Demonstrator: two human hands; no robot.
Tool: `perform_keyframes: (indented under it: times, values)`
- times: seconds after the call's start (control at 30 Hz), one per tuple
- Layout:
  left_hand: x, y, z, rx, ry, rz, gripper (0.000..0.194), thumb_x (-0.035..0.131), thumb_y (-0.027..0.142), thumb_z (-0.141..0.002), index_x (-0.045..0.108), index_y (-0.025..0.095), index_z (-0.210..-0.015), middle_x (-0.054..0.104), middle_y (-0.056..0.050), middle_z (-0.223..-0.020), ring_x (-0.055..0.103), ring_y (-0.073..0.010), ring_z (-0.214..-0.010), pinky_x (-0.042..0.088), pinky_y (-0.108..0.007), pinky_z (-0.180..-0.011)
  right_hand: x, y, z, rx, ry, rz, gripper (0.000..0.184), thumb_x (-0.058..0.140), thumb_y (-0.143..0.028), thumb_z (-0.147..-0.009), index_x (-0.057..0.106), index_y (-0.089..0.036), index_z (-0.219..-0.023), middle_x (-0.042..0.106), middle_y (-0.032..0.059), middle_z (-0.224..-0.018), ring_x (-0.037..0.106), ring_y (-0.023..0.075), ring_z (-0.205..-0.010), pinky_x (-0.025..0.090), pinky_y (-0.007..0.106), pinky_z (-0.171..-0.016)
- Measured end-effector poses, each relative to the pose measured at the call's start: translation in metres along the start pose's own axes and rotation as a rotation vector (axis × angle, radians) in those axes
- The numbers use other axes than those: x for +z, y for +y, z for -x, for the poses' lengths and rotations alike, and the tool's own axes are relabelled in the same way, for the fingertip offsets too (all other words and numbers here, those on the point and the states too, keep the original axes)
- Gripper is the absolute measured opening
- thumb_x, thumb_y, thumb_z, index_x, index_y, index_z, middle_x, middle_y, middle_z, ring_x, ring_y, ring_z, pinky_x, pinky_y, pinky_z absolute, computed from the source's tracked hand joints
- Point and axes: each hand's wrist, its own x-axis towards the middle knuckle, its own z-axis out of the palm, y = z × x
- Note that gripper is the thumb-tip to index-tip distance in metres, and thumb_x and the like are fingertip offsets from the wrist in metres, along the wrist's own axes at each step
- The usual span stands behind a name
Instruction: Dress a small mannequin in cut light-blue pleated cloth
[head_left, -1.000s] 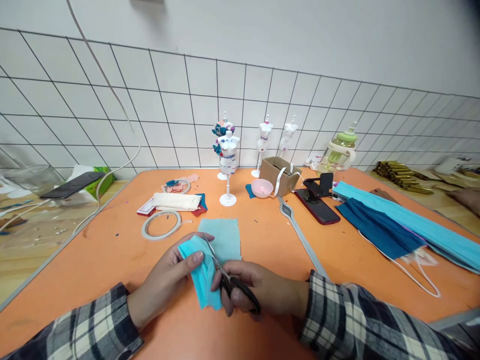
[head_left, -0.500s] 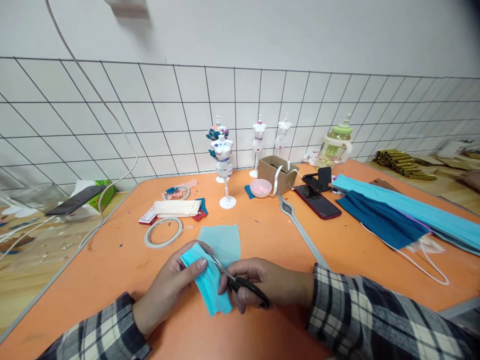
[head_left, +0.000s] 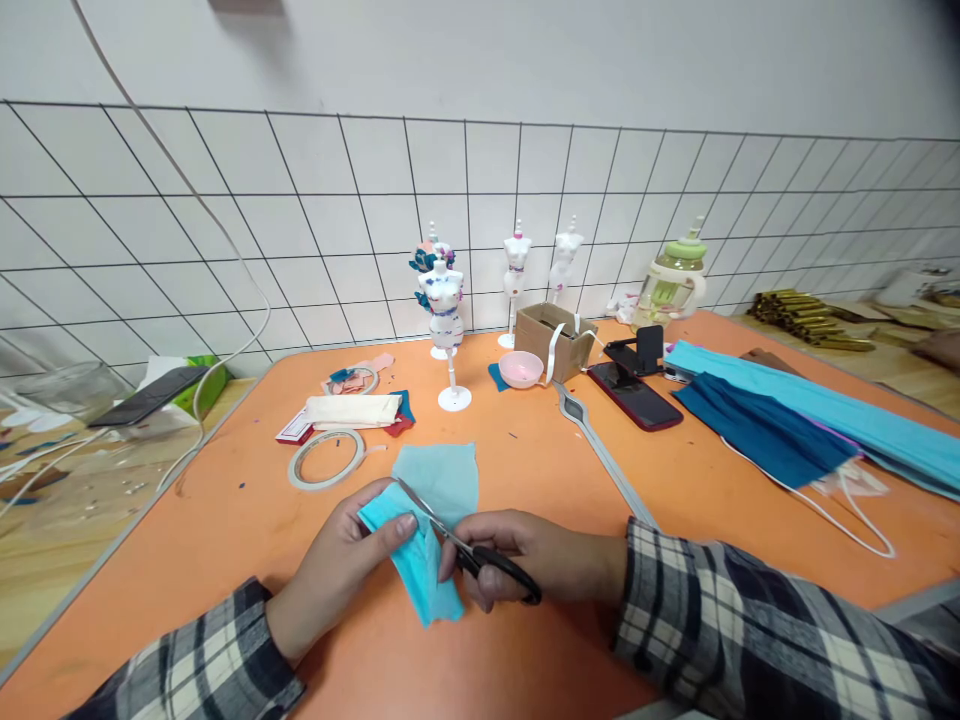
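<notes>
My left hand (head_left: pixel 358 548) pinches a folded piece of light blue fabric (head_left: pixel 420 575), thumb on top. My right hand (head_left: pixel 501 558) grips scissors (head_left: pixel 491 570) by their black handles. The blades point up and left, over the upper edge of the folded piece; how far apart they are is hard to make out. A paler blue square of thin fabric (head_left: pixel 454 475) lies flat on the orange table (head_left: pixel 525 660), just beyond both hands. The left fingers behind the fabric are hidden.
Beyond my hands are a roll of tape (head_left: pixel 292 470), a small white mannequin (head_left: pixel 444 310), a pink bowl (head_left: pixel 521 370) and a cardboard box (head_left: pixel 562 345). On the right lie a phone (head_left: pixel 637 400), a dark blue face mask (head_left: pixel 765 430) and light blue fabric (head_left: pixel 840 410).
The scissors' blades have shifted slightly up and left along the fabric's edge. Both hands keep their holds, and the camera view has tilted a little.
</notes>
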Motion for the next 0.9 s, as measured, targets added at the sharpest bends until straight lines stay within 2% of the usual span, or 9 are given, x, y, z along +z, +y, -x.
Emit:
perform_keyframes:
  times: [0.13,0.33,0.5,0.73,0.9]
  values:
    - [-0.0016,-0.0019,-0.0003,0.020,-0.003,-0.039,0.035,0.081,0.049,-0.078,0.066,0.018,-0.079,0.064,0.002,-0.065,0.055,-0.0124,-0.058,0.047,-0.022,-0.057,0.0023,-0.0004,-0.0013,-0.006,0.011,-0.027,0.070,0.072,-0.075,-0.070,0.059,-0.015,-0.104,0.056,-0.0017,-0.076,0.049,0.0094,-0.065,0.035,0.023,-0.059]
    - [-0.0018,-0.0018,0.0011,0.006,0.002,-0.004,0.033,0.078,0.050,-0.081,0.064,0.019,-0.081,0.066,0.002,-0.065,0.057,-0.0144,-0.059,0.048,-0.024,-0.060,0.0048,0.0003,-0.0035,-0.001,0.056,-0.109,0.054,0.078,-0.061,-0.074,0.060,-0.015,-0.096,0.050,-0.0059,-0.069,0.042,0.0065,-0.060,0.033,0.022,-0.057]
    - [0.0019,0.0015,0.0017,0.009,0.018,-0.058,0.039,0.082,0.052,-0.075,0.064,0.018,-0.074,0.063,0.002,-0.062,0.053,-0.0130,-0.056,0.045,-0.023,-0.056,0.0037,0.0039,-0.0014,0.008,0.014,-0.046,0.061,0.075,-0.065,-0.075,0.059,-0.016,-0.108,0.056,-0.0023,-0.078,0.049,0.0089,-0.065,0.035,0.023,-0.058]
    - [0.0014,-0.0016,0.0019,0.005,-0.004,-0.055,0.038,0.079,0.053,-0.078,0.066,0.018,-0.079,0.070,-0.002,-0.070,0.061,-0.0178,-0.064,0.048,-0.027,-0.063,0.0047,0.0020,-0.0036,-0.015,0.045,-0.114,0.057,0.080,-0.061,-0.071,0.059,-0.015,-0.096,0.050,-0.0064,-0.069,0.040,0.0060,-0.059,0.032,0.022,-0.056]
    - [0.0010,-0.0022,0.0017,-0.017,-0.025,-0.085,0.039,0.079,0.053,-0.079,0.064,0.017,-0.076,0.069,-0.002,-0.069,0.061,-0.0168,-0.064,0.048,-0.026,-0.063,0.0044,0.0043,-0.0026,0.008,0.034,-0.065,0.061,0.077,-0.065,-0.072,0.059,-0.016,-0.104,0.053,-0.0046,-0.074,0.046,0.0076,-0.062,0.033,0.021,-0.056]
